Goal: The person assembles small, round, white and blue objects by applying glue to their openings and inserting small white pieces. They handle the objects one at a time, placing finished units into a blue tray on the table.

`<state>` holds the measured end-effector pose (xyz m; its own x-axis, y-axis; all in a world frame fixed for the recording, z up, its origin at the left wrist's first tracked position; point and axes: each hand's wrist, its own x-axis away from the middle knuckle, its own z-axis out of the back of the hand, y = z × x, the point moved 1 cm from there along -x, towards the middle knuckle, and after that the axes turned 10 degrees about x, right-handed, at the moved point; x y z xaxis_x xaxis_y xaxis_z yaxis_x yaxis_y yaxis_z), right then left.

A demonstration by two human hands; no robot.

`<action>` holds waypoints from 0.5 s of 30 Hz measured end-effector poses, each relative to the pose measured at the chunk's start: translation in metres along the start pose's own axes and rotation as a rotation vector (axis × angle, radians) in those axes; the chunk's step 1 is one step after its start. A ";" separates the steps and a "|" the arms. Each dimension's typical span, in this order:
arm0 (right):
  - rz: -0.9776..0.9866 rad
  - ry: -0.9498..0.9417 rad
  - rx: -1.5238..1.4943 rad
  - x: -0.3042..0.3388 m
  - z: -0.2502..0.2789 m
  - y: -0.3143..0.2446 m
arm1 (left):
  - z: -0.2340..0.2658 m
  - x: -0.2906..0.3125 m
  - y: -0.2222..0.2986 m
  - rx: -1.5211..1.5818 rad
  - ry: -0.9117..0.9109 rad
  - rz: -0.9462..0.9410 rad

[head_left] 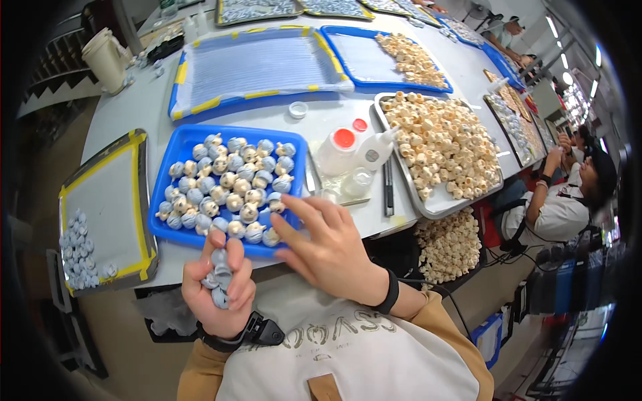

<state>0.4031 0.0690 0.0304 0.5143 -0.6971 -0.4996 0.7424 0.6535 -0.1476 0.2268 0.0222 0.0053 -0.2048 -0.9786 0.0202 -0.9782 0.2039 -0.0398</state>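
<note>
My left hand (221, 284) is closed around several small blue-grey molded caps (219, 277) in front of the blue tray. My right hand (328, 244) reaches over the right front corner of that blue tray (200, 236), its fingers apart. The index fingertip is at a small doll head (275, 202); whether it touches is hard to tell. Rows of cream doll heads (228, 180) with blue-grey caps fill most of the tray.
Right of the tray stand a white bottle with a red cap (336, 150), a squeeze bottle (376, 150) and a black-handled cutter (388, 190). A metal tray (498, 187) holds bare cream heads. Loose caps (78, 250) lie on a yellow-taped board at left. People sit at right.
</note>
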 end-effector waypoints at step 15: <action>-0.708 -0.098 0.208 0.080 0.059 0.170 | -0.003 -0.014 -0.022 0.058 0.062 0.137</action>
<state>0.5961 0.1073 0.0161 -0.0881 -0.9602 -0.2651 0.9714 -0.0240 -0.2360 0.2513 0.0310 0.0087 -0.3393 -0.9379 0.0719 -0.9378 0.3313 -0.1037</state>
